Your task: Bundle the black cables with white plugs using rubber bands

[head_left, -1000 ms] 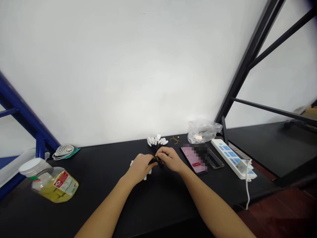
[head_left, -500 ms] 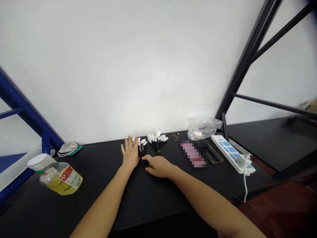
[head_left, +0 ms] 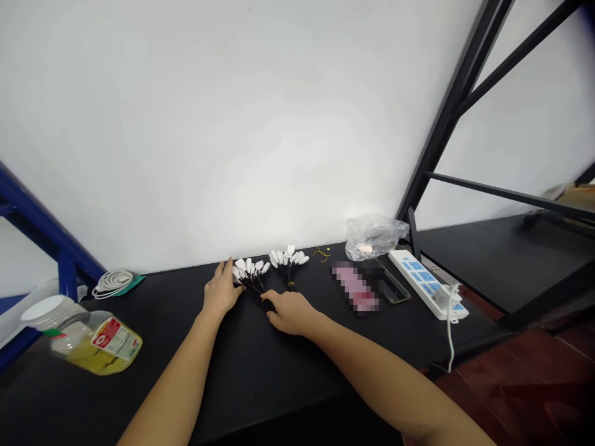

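Two bundles of black cables with white tags lie fanned out on the black table top (head_left: 260, 378). My left hand (head_left: 222, 288) rests open at the left bundle (head_left: 250, 273), touching its white tags. My right hand (head_left: 290, 313) lies with its fingertips at the gathered black cable ends of that bundle (head_left: 263, 290), and I cannot tell if it grips them. The right bundle (head_left: 288, 263), bound by a yellow tie, stands just beyond my right hand, not touched.
A plastic bag (head_left: 374, 238), a pixelated phone (head_left: 354, 286) and a white power strip (head_left: 421, 283) stand to the right. A thin yellow wire (head_left: 320, 253) lies nearby. A jar of yellow liquid (head_left: 88, 342) and a coiled white cable (head_left: 111, 285) lie left, against a wall.
Both hands held one cluster at first, then the bundles lay apart. My left hand has since moved left beside the left bundle, which now leans further left. The view has shifted slightly.
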The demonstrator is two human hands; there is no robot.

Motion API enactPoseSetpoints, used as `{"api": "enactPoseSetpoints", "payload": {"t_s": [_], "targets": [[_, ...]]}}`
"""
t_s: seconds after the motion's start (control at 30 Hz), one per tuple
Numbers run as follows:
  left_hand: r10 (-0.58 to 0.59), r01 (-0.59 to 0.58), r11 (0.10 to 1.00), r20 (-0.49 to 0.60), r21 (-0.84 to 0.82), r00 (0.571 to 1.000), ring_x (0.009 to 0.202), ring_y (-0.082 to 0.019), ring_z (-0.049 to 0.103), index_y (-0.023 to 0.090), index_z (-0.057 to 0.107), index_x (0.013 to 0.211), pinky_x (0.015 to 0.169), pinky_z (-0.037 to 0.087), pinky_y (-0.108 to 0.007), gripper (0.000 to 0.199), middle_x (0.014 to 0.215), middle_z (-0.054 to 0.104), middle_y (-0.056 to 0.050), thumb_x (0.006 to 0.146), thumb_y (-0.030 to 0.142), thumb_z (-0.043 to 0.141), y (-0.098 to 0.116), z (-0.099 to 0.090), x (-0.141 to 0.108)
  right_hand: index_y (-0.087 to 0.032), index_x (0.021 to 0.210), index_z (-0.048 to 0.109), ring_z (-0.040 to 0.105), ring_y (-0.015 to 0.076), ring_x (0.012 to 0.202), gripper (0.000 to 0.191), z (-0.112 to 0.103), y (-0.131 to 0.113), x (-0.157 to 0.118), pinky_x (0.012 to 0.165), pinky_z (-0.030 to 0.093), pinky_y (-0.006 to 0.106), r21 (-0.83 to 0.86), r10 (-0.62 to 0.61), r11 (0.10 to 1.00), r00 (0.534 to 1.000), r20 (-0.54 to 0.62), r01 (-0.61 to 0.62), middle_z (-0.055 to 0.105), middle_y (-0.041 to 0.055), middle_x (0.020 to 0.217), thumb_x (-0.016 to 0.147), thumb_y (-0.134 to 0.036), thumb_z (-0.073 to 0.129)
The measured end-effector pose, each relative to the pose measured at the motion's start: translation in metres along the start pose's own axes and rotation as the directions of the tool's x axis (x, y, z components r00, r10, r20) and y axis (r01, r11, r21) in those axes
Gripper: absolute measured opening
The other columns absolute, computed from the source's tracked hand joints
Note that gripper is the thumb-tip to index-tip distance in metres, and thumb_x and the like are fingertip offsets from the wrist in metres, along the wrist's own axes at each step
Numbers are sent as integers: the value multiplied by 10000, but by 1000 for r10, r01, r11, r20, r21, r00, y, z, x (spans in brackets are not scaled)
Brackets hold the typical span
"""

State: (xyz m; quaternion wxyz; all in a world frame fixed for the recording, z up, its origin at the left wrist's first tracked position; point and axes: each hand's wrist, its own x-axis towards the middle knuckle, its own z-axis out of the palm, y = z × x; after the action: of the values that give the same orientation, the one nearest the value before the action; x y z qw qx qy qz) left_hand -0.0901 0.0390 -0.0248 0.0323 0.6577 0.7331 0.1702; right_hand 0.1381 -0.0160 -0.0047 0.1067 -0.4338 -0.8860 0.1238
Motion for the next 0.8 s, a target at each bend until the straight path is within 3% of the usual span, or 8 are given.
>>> {"api": "enactPoseSetpoints", "payload": {"t_s": [0.13, 0.27, 0.4, 0.53, 0.67, 0.8], "targets": [[-35, 30, 995, -49, -98, 998, 1225, -320, 598, 189, 386, 1498, 997, 494, -450, 613, 1432, 491, -183, 904, 296, 496, -1, -8, -4, -187, 1352, 576, 722, 288, 974, 443, 0, 1, 0, 806, 501, 351, 5, -31, 999, 999, 41, 31, 749, 133, 1100, 928, -304, 522], [-51, 43, 981, -39, -188, 998, 1121, -313, 647, 188, 443, 1456, 973, 502, -451, 550, 1318, 558, -157, 944, 387, 446, 11, -8, -7, -206, 1293, 639, 720, 278, 956, 415, -2, 3, 0, 795, 501, 334, 38, -57, 998, 997, 50, 55, 767, 100, 1006, 932, -391, 555], [-31, 19, 962, -42, -273, 999, 1095, -304, 666, 177, 369, 1509, 993, 493, -446, 654, 1455, 461, -181, 956, 517, 442, 25, -4, -15, -209, 1311, 633, 721, 280, 934, 454, -3, 4, 0, 756, 496, 322, 58, -82, 995, 994, 67, 79, 771, 88, 957, 913, -424, 593], [28, -21, 973, 29, -229, 999, 1229, -363, 601, 226, 320, 1539, 958, 514, -448, 791, 1588, 287, -178, 881, 602, 548, 43, 2, -25, -196, 1280, 648, 721, 283, 910, 456, -4, 4, 0, 736, 495, 328, 62, -109, 993, 989, 100, 103, 767, 103, 990, 910, -457, 594], [50, -34, 977, 75, -208, 996, 1274, -374, 571, 252, 311, 1541, 963, 516, -451, 808, 1590, 284, -173, 844, 509, 628, 52, 7, -29, -197, 1286, 649, 717, 284, 927, 460, -2, 5, 1, 750, 494, 330, 83, -168, 984, 978, 123, 159, 767, 99, 982, 906, -452, 605], [57, -53, 978, 13, -204, 998, 1312, -356, 547, 245, 351, 1529, 1012, 502, -444, 738, 1602, 275, -168, 846, 327, 618, 46, 12, -20, -190, 1373, 591, 716, 286, 935, 550, 0, 8, 2, 764, 495, 337, 88, -194, 979, 971, 139, 183, 769, 100, 989, 899, -469, 612]]}}
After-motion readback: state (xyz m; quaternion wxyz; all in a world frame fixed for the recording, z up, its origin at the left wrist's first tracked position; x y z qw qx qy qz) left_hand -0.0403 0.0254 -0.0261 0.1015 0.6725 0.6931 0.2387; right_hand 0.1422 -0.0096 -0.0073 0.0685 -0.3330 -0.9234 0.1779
